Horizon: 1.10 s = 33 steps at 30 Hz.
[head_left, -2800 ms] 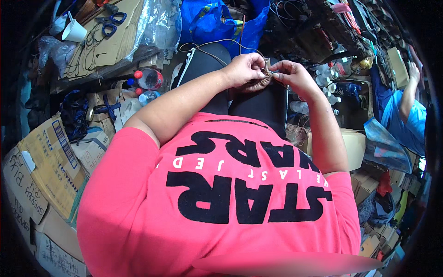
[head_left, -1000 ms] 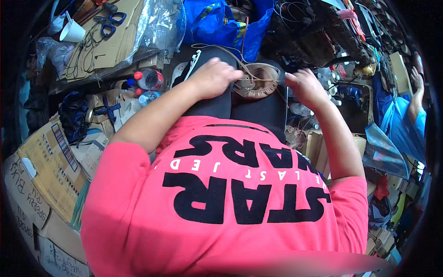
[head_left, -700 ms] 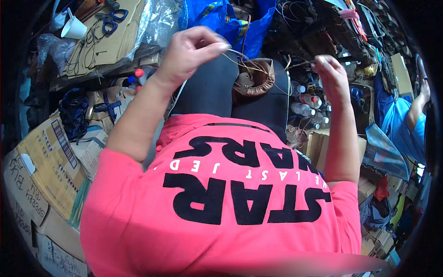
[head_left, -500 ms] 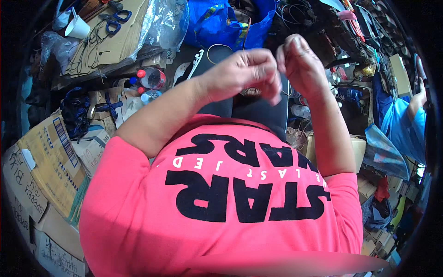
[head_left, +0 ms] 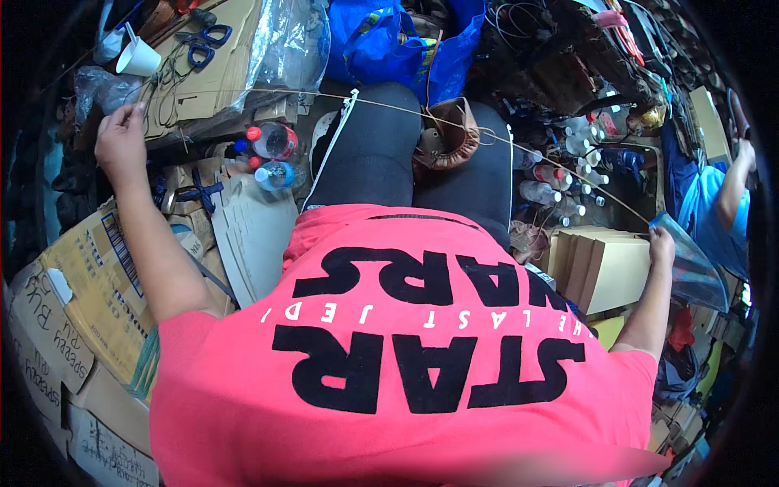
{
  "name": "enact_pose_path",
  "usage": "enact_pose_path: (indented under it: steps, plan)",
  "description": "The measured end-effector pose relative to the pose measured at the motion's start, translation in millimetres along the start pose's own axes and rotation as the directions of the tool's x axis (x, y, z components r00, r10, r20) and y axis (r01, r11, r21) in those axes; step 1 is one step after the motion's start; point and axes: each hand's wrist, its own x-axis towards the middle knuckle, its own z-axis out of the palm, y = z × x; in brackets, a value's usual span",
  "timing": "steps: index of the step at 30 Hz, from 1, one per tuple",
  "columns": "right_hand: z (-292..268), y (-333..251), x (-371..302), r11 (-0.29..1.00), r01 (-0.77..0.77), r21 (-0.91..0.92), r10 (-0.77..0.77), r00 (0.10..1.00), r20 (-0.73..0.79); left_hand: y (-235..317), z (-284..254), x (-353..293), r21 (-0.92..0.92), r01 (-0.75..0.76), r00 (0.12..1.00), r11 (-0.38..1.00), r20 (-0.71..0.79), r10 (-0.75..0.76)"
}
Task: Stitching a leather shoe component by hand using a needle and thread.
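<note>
My arms are spread wide. At the far left, my left hand (head_left: 122,144) is closed with a thin thread pinched at its fingertips. Out to the right, my right hand (head_left: 661,245) is closed on the other stretch of this tan thread (head_left: 369,101). The thread runs across my lap, with a small loop right of the middle. A brown leather shoe piece (head_left: 461,146) with a gathered, stitched edge sits between my knees, and the thread passes over it. Neither hand touches the leather. A needle, if there is one, is too small to make out.
Plastic bottles (head_left: 274,142) stand left of my legs; several more bottles (head_left: 572,174) are at the right. Scissors (head_left: 203,45) and a white cup (head_left: 138,57) lie upper left. A blue bag (head_left: 369,49) is ahead. Cardboard boxes (head_left: 608,268) are near my right arm. Another person's arm (head_left: 737,178) shows far right.
Both hands were close together above my lap and have swung apart, the left far left and the right far right. The thread now stretches between them, and the leather piece is uncovered.
</note>
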Motion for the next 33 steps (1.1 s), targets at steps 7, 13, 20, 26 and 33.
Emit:
enact_pose_path:
  steps: [7, 13, 20, 26, 33]
  plan:
    - [-38.2, -224.4, -109.6, 0.520, 0.346, 0.781, -0.653, 0.750, 0.102, 200.5, 64.6, -93.9, -0.778, -0.135, 0.775, 0.614, 0.302, 0.554]
    - [-46.0, -316.4, -160.2, 0.119, 0.215, 0.969, -0.835, 0.550, -0.019, 281.8, 87.0, -135.1, -0.928, -0.025, 0.579, 0.371, 0.289, 0.762]
    - [-40.8, -313.2, -138.1, 0.117, 0.056, 0.992, -0.794, 0.605, 0.060, 269.2, 92.6, -130.0, -0.896, -0.047, 0.603, 0.442, 0.327, 0.727]
    - [-43.8, -294.6, -129.2, 0.248, 0.035, 0.968, -0.725, 0.670, 0.161, 199.7, 112.7, -124.8, -0.778, 0.348, 0.564, 0.524, 0.620, 0.546]
    - [-67.5, -308.3, -121.4, 0.185, 0.528, 0.829, -0.769, 0.603, -0.212, 271.1, 108.9, -102.2, -0.948, -0.056, 0.760, 0.312, 0.162, 0.630]
